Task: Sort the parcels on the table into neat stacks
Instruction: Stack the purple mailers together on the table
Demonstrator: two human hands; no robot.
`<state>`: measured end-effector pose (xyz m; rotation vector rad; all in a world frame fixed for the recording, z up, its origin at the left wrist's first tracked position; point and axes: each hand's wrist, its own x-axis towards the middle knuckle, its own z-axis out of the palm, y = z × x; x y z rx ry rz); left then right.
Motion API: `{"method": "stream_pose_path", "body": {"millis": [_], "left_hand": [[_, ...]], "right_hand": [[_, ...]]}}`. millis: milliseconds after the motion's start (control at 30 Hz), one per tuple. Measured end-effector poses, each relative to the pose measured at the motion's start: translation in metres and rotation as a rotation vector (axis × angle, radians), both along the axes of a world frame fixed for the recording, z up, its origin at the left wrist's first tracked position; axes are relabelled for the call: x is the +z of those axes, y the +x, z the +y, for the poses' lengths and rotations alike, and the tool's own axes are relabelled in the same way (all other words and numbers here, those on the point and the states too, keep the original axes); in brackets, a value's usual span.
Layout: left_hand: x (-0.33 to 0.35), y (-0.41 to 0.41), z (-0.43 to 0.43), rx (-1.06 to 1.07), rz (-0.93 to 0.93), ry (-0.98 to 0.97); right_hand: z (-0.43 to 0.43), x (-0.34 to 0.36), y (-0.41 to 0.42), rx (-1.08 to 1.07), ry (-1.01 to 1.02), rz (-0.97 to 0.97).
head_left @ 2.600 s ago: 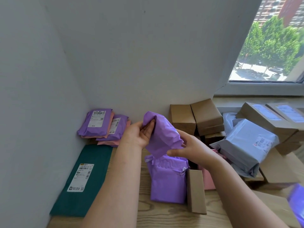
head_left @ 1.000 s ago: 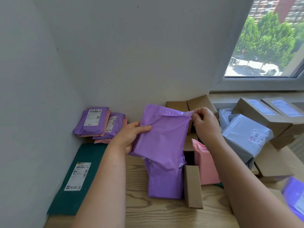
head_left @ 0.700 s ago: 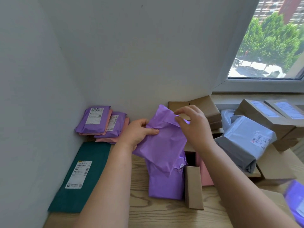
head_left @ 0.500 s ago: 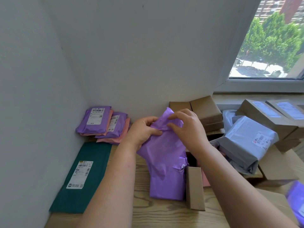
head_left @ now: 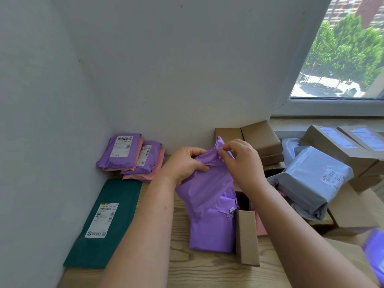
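Clock positions are read from the held parcel, with twelve toward the far wall.

1. At eight o'clock a dark green mailer point(head_left: 110, 221) lies flat on the bench point(head_left: 180, 267), label up, along the left wall.
2. At ten o'clock, in the corner, a stack of purple and pink mailers point(head_left: 133, 156) is already formed (two overlapping piles, not squared to each other).
3. The left hand point(head_left: 185, 163) grips the upper left edge of the purple mailer point(head_left: 205, 183), fingers curled into the film. This parcel is raised in the middle of the view. Its lower end hangs over a second purple mailer point(head_left: 212, 231) lying flat at six o'clock; whether the two touch cannot be told.
4. The right hand point(head_left: 243, 163) pinches the crumpled top of the same parcel between thumb and fingertips.
5. At five o'clock a small brown box point(head_left: 247, 238) sits just beside the flat purple mailer, with a pink mailer point(head_left: 257, 221) partly hidden behind it.
6. At one o'clock brown boxes point(head_left: 259, 138) sit against the wall. At three o'clock a grey mailer point(head_left: 311, 179) rests on a heap of cartons point(head_left: 336, 146).

Step in hand: the slack top of the parcel appears to be being folded or smoothed so that it will lie flat.

Next move: set the parcel down with its own colour, either on the flat purple mailer or on the corner stack, edges aligned. The film is limp, so support it with both hands until it is laid down. The heap on the right is not yet sorted.
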<state>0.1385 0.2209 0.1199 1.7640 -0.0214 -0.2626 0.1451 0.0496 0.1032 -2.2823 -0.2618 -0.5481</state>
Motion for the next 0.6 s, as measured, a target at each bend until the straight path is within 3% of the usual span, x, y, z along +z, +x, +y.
{"method": "stream_pose_path", "body": {"millis": [367, 500, 600], "left_hand": [[-0.006, 0.004, 0.017, -0.089, 0.109, 0.055], [-0.016, 0.005, 0.024, 0.134, 0.173, -0.155], [-0.020, 0.007, 0.034, 0.325, 0.229, -0.312]], "right_hand": [[-0.005, 0.009, 0.001, 0.008, 0.214, 0.156], [-0.016, 0.004, 0.001, 0.019, 0.216, 0.152], [-0.022, -0.005, -0.001, 0.030, 0.086, 0.137]]}}
